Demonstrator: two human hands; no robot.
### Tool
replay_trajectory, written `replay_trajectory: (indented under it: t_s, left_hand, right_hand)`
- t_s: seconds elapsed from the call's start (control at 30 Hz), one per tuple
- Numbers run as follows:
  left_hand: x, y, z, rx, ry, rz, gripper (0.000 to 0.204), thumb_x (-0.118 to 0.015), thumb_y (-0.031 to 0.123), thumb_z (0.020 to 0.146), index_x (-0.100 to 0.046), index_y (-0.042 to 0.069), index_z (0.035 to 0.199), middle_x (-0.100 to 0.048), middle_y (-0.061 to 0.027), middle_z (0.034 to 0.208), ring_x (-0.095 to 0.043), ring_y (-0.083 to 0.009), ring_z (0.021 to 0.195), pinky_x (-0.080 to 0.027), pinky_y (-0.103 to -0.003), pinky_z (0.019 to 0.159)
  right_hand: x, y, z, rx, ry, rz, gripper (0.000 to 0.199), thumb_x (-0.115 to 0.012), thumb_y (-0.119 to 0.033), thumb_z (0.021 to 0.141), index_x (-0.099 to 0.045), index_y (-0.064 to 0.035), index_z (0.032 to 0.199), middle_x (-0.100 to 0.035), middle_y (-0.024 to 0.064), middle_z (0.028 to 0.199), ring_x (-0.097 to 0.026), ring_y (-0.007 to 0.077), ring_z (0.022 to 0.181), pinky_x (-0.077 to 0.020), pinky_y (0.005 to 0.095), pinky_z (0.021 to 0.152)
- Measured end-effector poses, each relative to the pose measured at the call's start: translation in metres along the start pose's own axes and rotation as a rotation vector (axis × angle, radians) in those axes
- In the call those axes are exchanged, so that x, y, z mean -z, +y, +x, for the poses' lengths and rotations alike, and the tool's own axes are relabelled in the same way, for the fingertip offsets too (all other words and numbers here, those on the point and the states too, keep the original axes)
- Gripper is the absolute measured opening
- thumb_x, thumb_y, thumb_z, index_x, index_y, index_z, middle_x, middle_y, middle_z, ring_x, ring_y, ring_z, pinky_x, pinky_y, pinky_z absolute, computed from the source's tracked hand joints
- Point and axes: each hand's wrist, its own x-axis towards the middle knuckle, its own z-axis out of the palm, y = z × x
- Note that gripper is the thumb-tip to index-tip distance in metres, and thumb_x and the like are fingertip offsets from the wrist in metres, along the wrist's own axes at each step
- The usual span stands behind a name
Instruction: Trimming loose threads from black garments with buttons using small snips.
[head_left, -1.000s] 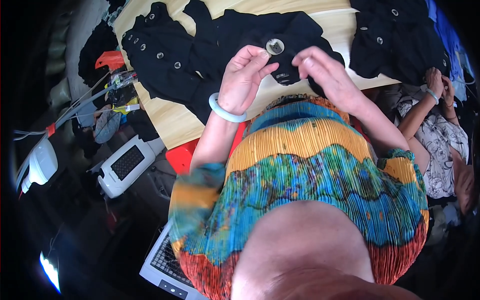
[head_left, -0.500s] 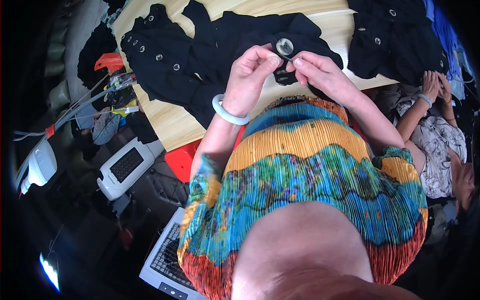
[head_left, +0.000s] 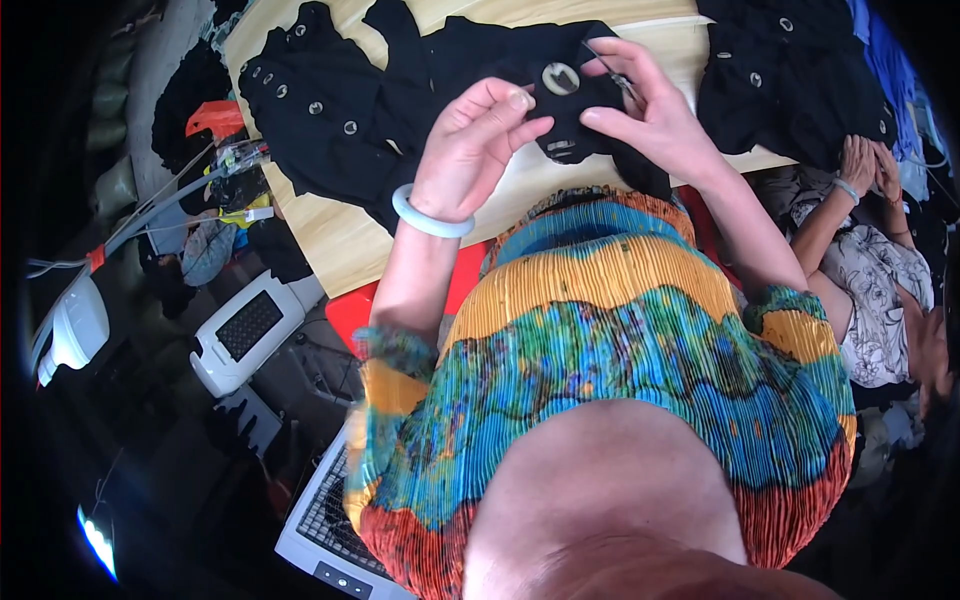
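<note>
Black garment [head_left: 560, 120] with its round button [head_left: 560, 78] sits pinched between left hand [head_left: 470, 150] and right hand [head_left: 650, 115].

Single view: head-worn fisheye, looking steeply down the person's own front; pleated multicolour top [head_left: 620, 400] fills the lower centre, very near the lens; forearms rise from it toward the wooden table [head_left: 340, 240] at the upper edge, where the left hand [head_left: 470, 150] and right hand [head_left: 650, 115] sit at mid range; straight edges bow near the rim, corners go black; floor clutter on the left; another person's arms [head_left: 850, 200] at the right edge; no second view shown.
</note>
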Motion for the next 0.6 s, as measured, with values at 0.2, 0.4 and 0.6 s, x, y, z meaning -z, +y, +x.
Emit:
replay_trajectory:
  t_s: [0.2,0.4,0.6]
  left_hand:
    - [0.001,0.004,0.018,-0.02,0.08,0.084,0.022,-0.046,0.0,0.078,-0.046,0.004,0.1,-0.051,-0.007,0.095,-0.052,-0.0141,0.082,-0.048,-0.028,0.068]
    - [0.013,-0.033,0.023,-0.06,-0.024,0.441,0.037,-0.045,-0.007,0.072,-0.044,0.002,0.108,-0.053,-0.0033,0.089,-0.051,-0.0069,0.065,-0.046,-0.02,0.059]
    - [-0.005,-0.006,-0.008,0.121,-0.079,0.03,0.038,-0.043,-0.009,0.072,-0.046,0.001,0.108,-0.054,-0.0059,0.093,-0.054,-0.0098,0.06,-0.045,-0.02,0.05]
  right_hand:
    - [0.001,0.0,0.015,-0.037,0.051,0.302,0.03,-0.063,-0.013,0.072,-0.05,-0.0031,0.097,-0.05,-0.002,0.08,-0.046,0.0035,0.069,-0.0381,0.0161,0.061]
    - [0.009,-0.03,0.034,-0.272,0.096,0.631,0.026,-0.061,-0.01,0.072,-0.054,-0.0032,0.097,-0.056,-0.0034,0.068,-0.035,0.0004,0.041,-0.0212,0.0132,0.034]
    - [0.014,-0.007,0.045,-0.167,0.158,0.451,0.019,-0.06,-0.015,0.073,-0.053,-0.0074,0.09,-0.045,-0.0077,0.062,-0.03,0.0004,0.042,-0.0195,0.0149,0.036]
